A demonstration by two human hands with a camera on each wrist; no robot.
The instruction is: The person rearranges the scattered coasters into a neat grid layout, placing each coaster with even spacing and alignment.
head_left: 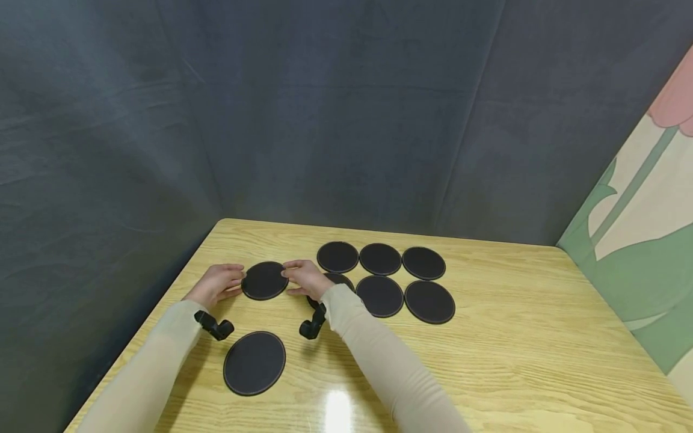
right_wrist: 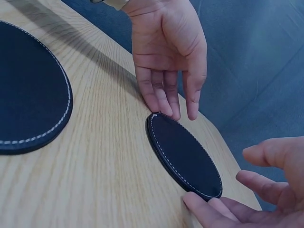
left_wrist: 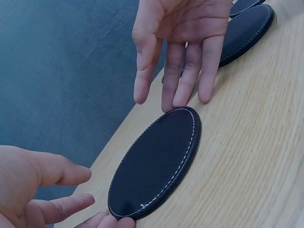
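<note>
A round black coaster (head_left: pixel 265 281) with pale stitching round its rim lies on the wooden table between the two hands. My left hand (head_left: pixel 218 284) touches its left edge with the fingertips, fingers nearly straight. From the opposite side my right hand (head_left: pixel 307 278) meets the right edge, also with extended fingers. In the left wrist view the coaster (left_wrist: pixel 154 161) lies flat, with fingertips right at both ends. The right wrist view shows the same coaster (right_wrist: pixel 184 156), its stitched edge against the fingers of both hands. Neither thumb curls over it.
Nearer the front lies another black coaster (head_left: pixel 254 363). Right of the hands, more coasters stand in two rows, among them a back-row one (head_left: pixel 381 258) and a front-row one (head_left: pixel 430 302); my right hand and sleeve partly cover one. A dark curtain (head_left: pixel 335 120) hangs behind the table (head_left: pixel 514 337).
</note>
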